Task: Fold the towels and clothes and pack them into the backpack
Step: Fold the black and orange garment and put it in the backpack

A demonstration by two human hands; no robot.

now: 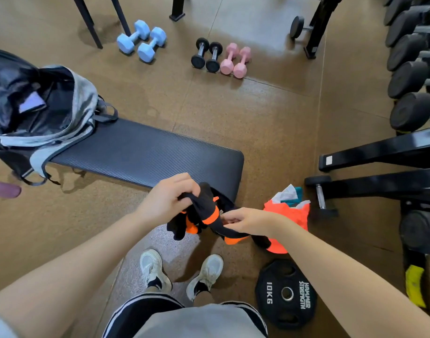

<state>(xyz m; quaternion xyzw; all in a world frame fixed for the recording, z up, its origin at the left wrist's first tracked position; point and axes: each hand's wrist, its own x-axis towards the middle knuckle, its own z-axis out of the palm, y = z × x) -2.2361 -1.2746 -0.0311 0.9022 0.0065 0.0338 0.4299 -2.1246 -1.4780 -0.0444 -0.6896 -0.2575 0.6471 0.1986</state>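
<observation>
we see a brown speckled floor (233, 113) with thin seams, shiny where light falls near the top. a black padded bench (145, 152) runs across the middle. beyond it lie two light blue dumbbells (141, 40), two small black dumbbells (206, 54) and two pink dumbbells (236, 60). a dumbbell rack (413, 76) lines the right side. a black 10kg weight plate (286, 293) lies flat at lower right. black frame legs (97, 20) stand at the top.

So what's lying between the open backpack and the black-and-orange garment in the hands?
In the head view, only the bare black bench pad spans between the backpack and the garment.
</observation>
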